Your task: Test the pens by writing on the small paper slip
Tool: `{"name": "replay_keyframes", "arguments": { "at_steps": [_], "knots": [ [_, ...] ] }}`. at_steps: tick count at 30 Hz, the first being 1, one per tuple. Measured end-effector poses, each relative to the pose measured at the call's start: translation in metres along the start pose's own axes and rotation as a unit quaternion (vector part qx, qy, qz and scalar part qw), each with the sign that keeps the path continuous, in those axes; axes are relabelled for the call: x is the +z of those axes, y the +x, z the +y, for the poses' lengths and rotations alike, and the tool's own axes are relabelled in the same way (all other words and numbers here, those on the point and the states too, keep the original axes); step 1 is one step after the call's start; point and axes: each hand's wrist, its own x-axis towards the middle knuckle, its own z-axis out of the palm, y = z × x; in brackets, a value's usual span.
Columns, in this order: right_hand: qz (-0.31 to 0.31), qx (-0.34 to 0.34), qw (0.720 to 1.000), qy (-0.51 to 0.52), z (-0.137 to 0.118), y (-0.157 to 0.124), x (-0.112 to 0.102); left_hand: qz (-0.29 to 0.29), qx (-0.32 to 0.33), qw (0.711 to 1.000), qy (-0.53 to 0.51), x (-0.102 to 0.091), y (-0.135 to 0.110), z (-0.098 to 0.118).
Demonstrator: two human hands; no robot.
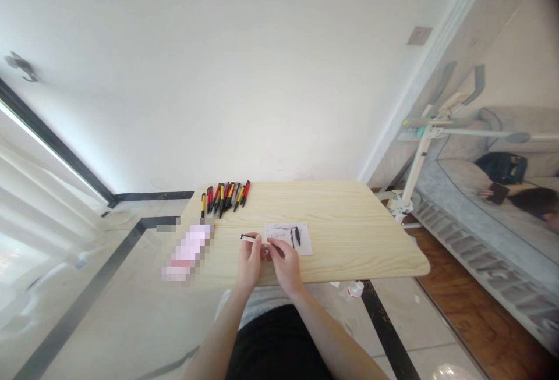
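My left hand (250, 259) is closed round a pen barrel (248, 238), white with a black end that points left. My right hand (285, 260) meets it above the table's front edge, thumb and fingers pinched near the barrel's other end; what they grip is too small to make out. Just beyond the right hand lies a sheet of paper (274, 230) with dark scribbles. On it rest a black pen part (297, 236) and a thin dark stick beside it. Several red, yellow and black pens (222, 196) lie in a row at the table's back left.
The pale wooden table (340, 217) stands against a white wall. A blurred-out pink item (187, 252) is at its left edge. A plastic bottle (355, 290) is on the floor below. To the right are exercise equipment (421, 164) and a grey sofa (458, 188) with a person on it.
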Motion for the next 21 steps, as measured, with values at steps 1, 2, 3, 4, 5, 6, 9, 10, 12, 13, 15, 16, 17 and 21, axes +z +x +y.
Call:
{"name": "replay_keyframes", "arguments": {
  "at_steps": [1,2,3,4,5,6,9,10,12,13,15,16,17,21],
  "knots": [
    [-0.002,0.0,1.0,0.004,-0.001,0.0,0.0,0.002,-0.002,1.0,-0.011,-0.001,0.0,-0.001],
    [-0.006,-0.003,1.0,0.005,-0.002,-0.001,0.0,0.006,-0.002,1.0,-0.017,-0.002,0.001,-0.002],
    [-0.008,-0.008,1.0,0.004,-0.003,-0.002,0.0,0.01,0.0,1.0,-0.017,-0.003,0.001,-0.003],
    [-0.008,-0.016,1.0,0.0,-0.004,-0.002,0.0,0.012,0.0,1.0,-0.012,-0.004,0.002,-0.003],
    [-0.007,-0.024,1.0,-0.004,-0.004,-0.003,-0.001,0.013,0.0,1.0,-0.007,-0.005,0.003,-0.004],
    [-0.005,-0.032,0.999,-0.009,-0.004,-0.003,-0.001,0.013,0.0,1.0,-0.004,-0.006,0.004,-0.004],
    [0.003,-0.035,0.999,-0.01,-0.004,-0.004,-0.002,0.016,0.005,1.0,-0.026,-0.01,0.007,-0.006],
    [0.005,-0.031,0.999,-0.007,-0.004,-0.004,-0.002,0.025,0.006,0.999,-0.045,-0.011,0.008,-0.006],
    [0.01,-0.029,1.0,-0.003,-0.004,-0.005,-0.002,0.044,0.004,0.996,-0.082,-0.012,0.009,-0.007],
    [0.011,-0.034,0.999,-0.005,-0.004,-0.005,-0.001,0.05,0.0,0.995,-0.089,-0.012,0.01,-0.007],
    [0.014,-0.051,0.998,-0.015,-0.005,-0.007,0.0,0.049,-0.007,0.997,-0.064,-0.013,0.009,-0.007],
    [0.02,-0.059,0.998,-0.021,-0.006,-0.008,0.001,0.044,-0.008,0.998,-0.039,-0.012,0.008,-0.007],
    [0.027,-0.065,0.997,-0.025,-0.007,-0.009,0.001,0.039,-0.008,0.999,-0.016,-0.012,0.007,-0.006],
    [0.036,-0.091,0.993,-0.06,-0.011,-0.011,-0.008,0.023,-0.007,1.0,0.007,-0.011,0.005,-0.005]
  ]
}}
